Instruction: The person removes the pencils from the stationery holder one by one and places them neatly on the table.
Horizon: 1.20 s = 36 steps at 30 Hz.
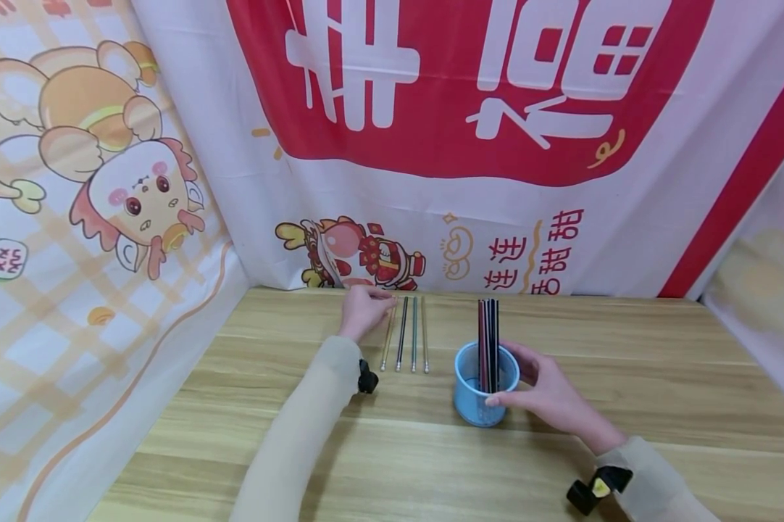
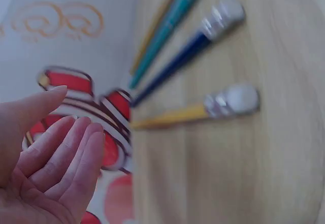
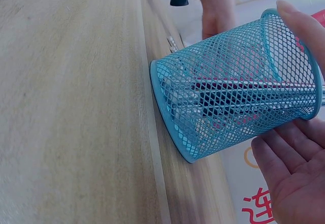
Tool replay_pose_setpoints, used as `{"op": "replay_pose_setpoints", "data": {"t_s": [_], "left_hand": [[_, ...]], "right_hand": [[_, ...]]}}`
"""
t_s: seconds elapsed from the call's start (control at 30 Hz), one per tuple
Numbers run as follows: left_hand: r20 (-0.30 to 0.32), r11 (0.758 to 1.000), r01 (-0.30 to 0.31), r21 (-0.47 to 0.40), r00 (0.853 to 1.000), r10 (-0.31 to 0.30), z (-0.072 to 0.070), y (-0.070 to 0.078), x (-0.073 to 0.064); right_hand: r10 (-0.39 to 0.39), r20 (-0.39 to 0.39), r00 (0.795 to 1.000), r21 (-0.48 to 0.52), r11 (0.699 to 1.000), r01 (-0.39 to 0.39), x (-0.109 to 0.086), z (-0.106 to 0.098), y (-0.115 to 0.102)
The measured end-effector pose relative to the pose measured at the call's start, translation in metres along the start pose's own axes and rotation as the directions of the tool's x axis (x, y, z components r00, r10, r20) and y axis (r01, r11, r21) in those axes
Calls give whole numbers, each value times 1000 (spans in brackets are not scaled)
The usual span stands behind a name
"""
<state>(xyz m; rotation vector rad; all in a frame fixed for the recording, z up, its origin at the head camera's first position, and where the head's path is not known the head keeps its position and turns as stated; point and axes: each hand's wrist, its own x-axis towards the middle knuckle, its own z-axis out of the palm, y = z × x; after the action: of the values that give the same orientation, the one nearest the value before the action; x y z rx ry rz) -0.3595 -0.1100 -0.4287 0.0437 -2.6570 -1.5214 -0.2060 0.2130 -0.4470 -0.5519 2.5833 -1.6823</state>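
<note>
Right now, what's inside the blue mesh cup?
A bunch of slim, mostly dark pencil-like sticks stands inside the cup, tops protruding above it. Its mesh veils their lower ends, and overlapping sticks hide the count.

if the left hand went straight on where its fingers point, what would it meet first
Probably the leftmost pencil, a yellow one, though how high the left hand is held is unclear, so it might pass over.
</note>
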Motion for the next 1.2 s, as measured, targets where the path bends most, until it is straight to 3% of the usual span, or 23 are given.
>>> {"op": "replay_pose_setpoints", "data": {"t_s": [0.27,0.6,0.93,1.2], "left_hand": [[76,985,-170,-20,982,171,1,33,-29],[187,952,-286,-110,935,302,17,60,-68],[233,934,-297,-201,911,340,36,62,-93],[277,932,-283,-227,899,340,50,62,-103]], "right_hand": [[-1,4,1000,7,1000,1,0,0,-1],[15,3,1000,5,1000,-15,-1,1,-3],[8,-2,1000,13,1000,-8,1,1,-3],[1,-3,1000,14,1000,-1,0,1,-3]]}}
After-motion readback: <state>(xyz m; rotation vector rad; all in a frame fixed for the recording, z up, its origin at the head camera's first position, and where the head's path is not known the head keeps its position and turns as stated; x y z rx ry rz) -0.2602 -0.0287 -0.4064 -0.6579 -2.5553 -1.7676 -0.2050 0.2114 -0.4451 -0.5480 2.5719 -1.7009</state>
